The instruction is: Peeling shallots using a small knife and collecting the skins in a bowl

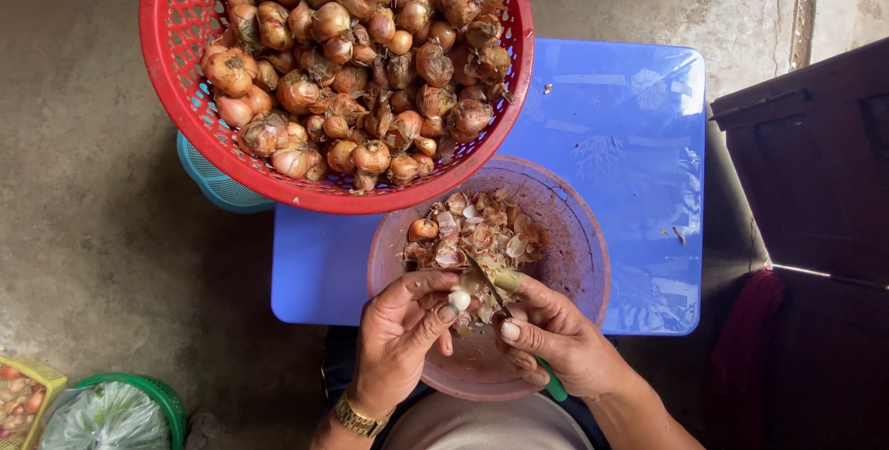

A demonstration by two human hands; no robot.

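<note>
My left hand [400,337] pinches a small pale peeled shallot [459,300] over a pink plastic bowl [579,237]. My right hand [556,334] grips a small knife [486,283] with a green handle, its blade pointing up towards the shallot. Dry shallot skins [477,232] and one unpeeled bulb lie in the bowl. A red plastic basket [176,70] heaped with unpeeled shallots [356,61] stands beyond the bowl at the top. A gold watch sits on my left wrist.
The bowl rests on a blue plastic stool [639,163]. A teal basket [208,181] peeks from under the red one. A green basket [162,394] with a bag of greens sits at the bottom left on concrete floor. Dark wooden furniture [815,191] stands at right.
</note>
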